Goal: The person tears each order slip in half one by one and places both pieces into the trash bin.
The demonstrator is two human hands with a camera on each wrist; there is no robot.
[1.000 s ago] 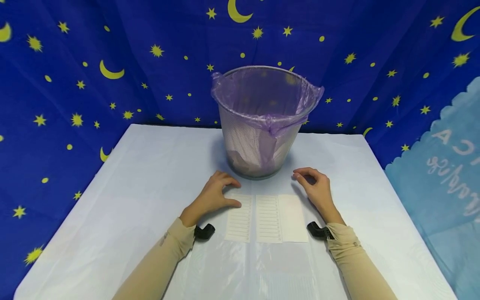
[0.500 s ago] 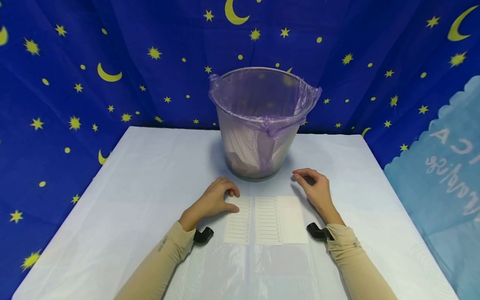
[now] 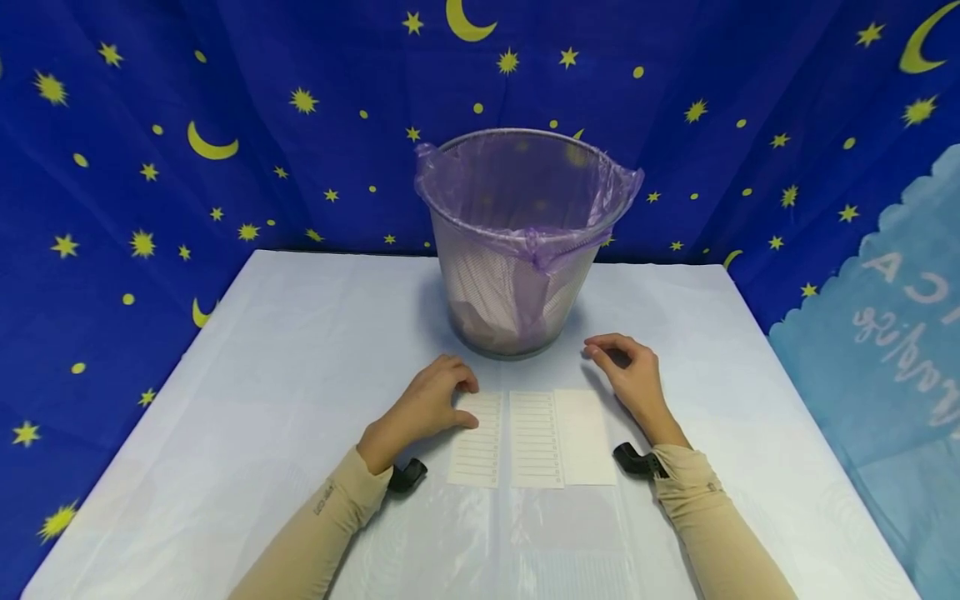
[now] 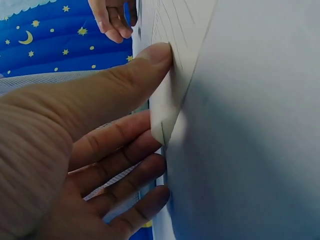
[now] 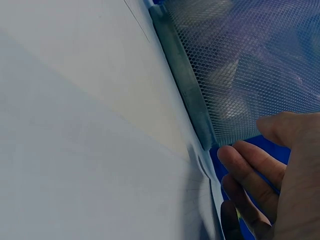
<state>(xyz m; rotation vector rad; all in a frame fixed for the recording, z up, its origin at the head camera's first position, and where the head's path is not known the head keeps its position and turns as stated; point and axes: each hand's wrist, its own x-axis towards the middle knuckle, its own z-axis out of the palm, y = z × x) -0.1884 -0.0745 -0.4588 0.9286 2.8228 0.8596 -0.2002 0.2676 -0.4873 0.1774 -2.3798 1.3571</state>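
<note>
We see the left ruled sheet [image 3: 476,450] lying flat on the white table covering [image 3: 322,333], the leftmost of 3 sheets set side by side, its upper left part hidden by the left hand [image 3: 426,402]. Over the past 1.0 s we note that this hand has drawn slightly nearer the person, its thumb and forefinger closing part of the gap between them; the sheet itself shows no clear shift. In the left wrist view the thumb [image 4: 120,82] appears to rest on the paper while the fingers lie at its far edge; thumb and fingers stand apart, so we judge that contact has begun without a firm hold. Next to it, across a narrow strip, we find the middle ruled sheet [image 3: 535,442] and, touching that, the blank sheet [image 3: 587,437]. The right hand [image 3: 636,377] hovers beyond the blank sheet's far right corner, fingers loosely bent, holding nothing, and unchanged in place. Behind the row we see the mesh bin [image 3: 476,271], upright in its purple liner [image 3: 538,257], and last the starry backdrop [image 3: 337,117].
</note>
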